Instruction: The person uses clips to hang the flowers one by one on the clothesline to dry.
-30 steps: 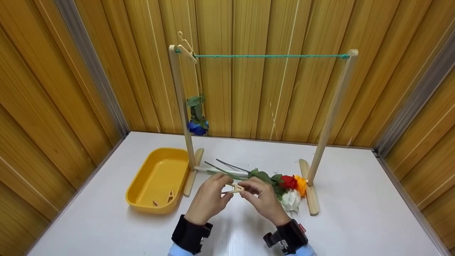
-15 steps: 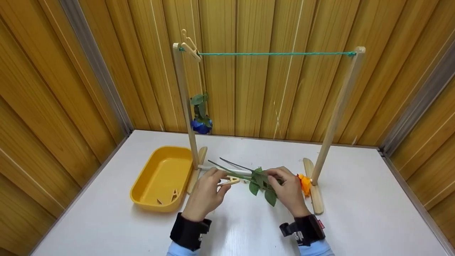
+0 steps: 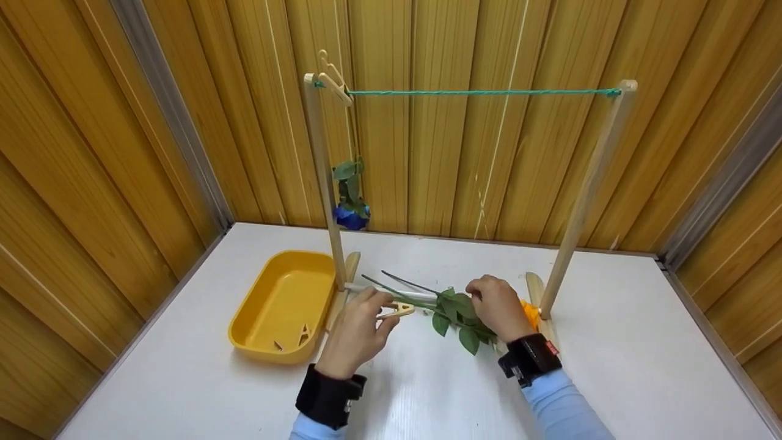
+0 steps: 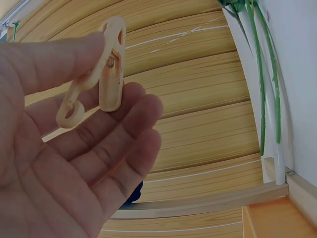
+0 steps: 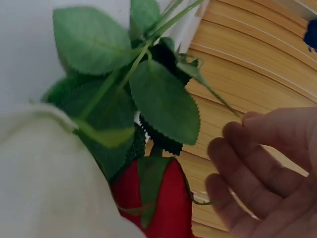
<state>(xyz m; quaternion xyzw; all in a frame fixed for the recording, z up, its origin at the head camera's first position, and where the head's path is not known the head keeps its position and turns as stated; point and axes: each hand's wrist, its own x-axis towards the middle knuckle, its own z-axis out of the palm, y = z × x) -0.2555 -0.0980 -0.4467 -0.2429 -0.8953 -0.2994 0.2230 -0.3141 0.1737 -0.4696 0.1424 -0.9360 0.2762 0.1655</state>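
My left hand (image 3: pixel 357 333) pinches a beige plastic clothespin (image 4: pixel 111 64) with a hooked end between thumb and fingers. On the right, my right hand (image 3: pixel 502 308) is over the roses lying on the table. In the right wrist view its thumb and index finger meet at the thin tip of a green rose leaf (image 5: pixel 210 89). Close by are a red rose (image 5: pixel 171 198) and a white rose (image 5: pixel 49 173); in the head view the hand and sleeve largely hide them. An orange rose (image 3: pixel 530 313) peeks out behind the right wrist.
A wooden frame carries a green cord (image 3: pixel 482 92). Another clothespin (image 3: pixel 335 88) on it holds a blue rose (image 3: pixel 352 217) upside down at the left post. A yellow tray (image 3: pixel 238 327) containing more clothespins stands left of the frame on the white table (image 3: pixel 427 403).
Both hands were at the clothespin; my right hand has let go and moved right to the roses, now at the leaves. The left hand keeps the clothespin nearly in place.
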